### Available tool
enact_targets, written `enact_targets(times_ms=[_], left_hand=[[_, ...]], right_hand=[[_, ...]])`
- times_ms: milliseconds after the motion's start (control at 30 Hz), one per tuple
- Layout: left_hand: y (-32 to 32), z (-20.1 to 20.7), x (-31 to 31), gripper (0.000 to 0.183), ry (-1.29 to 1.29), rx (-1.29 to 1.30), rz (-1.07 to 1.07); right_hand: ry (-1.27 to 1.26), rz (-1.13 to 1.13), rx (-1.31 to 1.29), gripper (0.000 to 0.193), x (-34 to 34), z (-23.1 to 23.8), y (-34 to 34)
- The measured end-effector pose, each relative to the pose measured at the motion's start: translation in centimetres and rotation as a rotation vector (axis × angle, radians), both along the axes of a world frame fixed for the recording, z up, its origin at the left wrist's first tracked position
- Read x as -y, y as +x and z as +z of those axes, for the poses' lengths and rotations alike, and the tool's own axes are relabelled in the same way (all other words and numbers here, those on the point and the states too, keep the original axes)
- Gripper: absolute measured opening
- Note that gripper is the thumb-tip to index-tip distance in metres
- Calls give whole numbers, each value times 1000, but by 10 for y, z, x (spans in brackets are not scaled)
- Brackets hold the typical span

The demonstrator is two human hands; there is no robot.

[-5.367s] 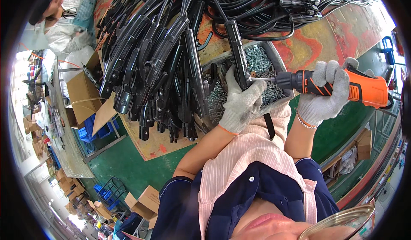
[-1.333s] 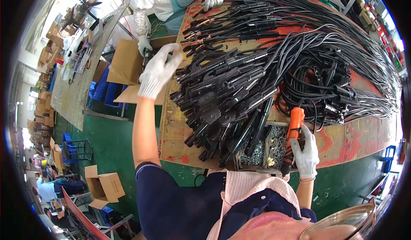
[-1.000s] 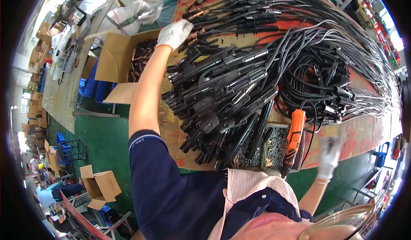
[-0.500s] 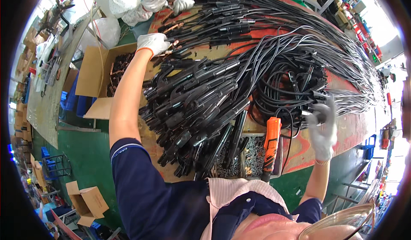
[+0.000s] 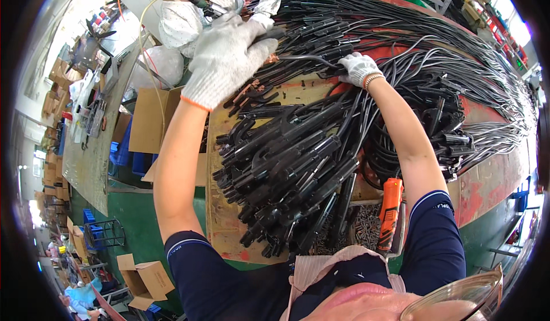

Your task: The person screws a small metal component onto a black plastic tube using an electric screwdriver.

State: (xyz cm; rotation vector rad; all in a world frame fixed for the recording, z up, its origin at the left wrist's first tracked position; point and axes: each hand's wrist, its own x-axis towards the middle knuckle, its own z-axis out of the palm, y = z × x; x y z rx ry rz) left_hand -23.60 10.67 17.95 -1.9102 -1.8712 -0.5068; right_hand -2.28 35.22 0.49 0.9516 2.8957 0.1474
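One black cable (image 5: 305, 57) is running between my left hand (image 5: 226, 57) and my right hand (image 5: 359, 70). My right fingers are pinching it; the left ones are resting curled, on what I cannot tell. I am probably singling out this cable, so the next move is calling for slack. Heaped black holders (image 5: 286, 169) are crowding nearer, a co-worker (image 5: 177, 27) beyond.

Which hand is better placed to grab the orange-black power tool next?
Probably the white-gloved right hand: it is nearer the tool, beside the right arm; the white-gloved left hand is farther away.
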Motion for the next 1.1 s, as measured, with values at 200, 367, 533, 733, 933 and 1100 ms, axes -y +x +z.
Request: enact_targets(times_ms=[200,367,533,733,933,1100], left_hand=[[2,-2,27,29,113,-114,-49],[36,9,33,21,-43,-323,-54],[61,13,47,23,-72,-345,-80],[72,12,60,23,-240,-228,-11],[75,2,55,19,-113,122,-79],[79,2,54,23,-340,36,-88]], right_hand=[[-186,180,-306,48,59,57,-16],[-167,304,-153,50,83,70,13],[-365,503,-379,58,111,82,1],[-170,623,-393,58,116,102,7],[-81,567,-479,59,131,103,21],[-87,573,-401,54,125,124,42]])
